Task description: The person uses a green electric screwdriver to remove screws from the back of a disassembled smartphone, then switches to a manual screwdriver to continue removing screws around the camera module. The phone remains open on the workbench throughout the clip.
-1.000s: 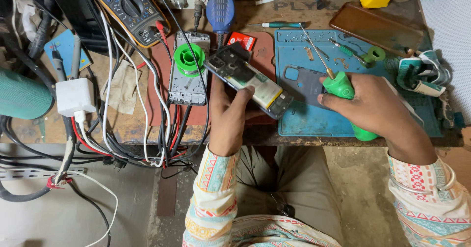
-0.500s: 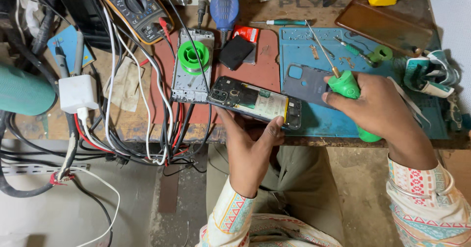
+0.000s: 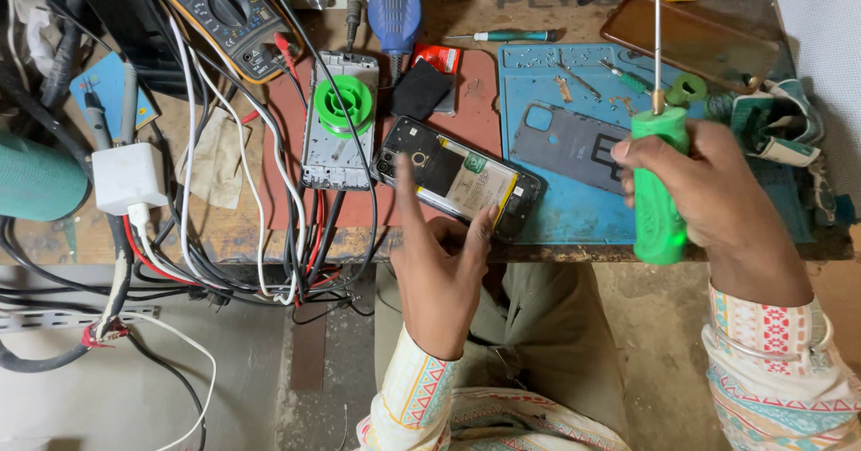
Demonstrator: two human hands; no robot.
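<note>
An opened black phone (image 3: 457, 177) with its inner parts showing lies flat on the bench, across the red mat and the blue mat. My left hand (image 3: 439, 272) rests on its near edge, with the forefinger and thumb touching the body. My right hand (image 3: 708, 195) grips a green-handled screwdriver (image 3: 657, 182) upright at the right, its thin shaft pointing away from me. A grey phone back cover (image 3: 574, 144) lies on the blue mat (image 3: 574, 213) just left of that hand.
A phone frame with a green solder spool (image 3: 341, 106) sits left of the phone. A multimeter (image 3: 224, 12), white charger (image 3: 128, 177) and tangled cables (image 3: 269, 236) fill the left. A brown tray (image 3: 691, 39), small screwdrivers and loose screws lie further back.
My left hand has brought the phone down from the air and laid it flat on the mats. My right hand has turned the screwdriver upright and moved it right.
</note>
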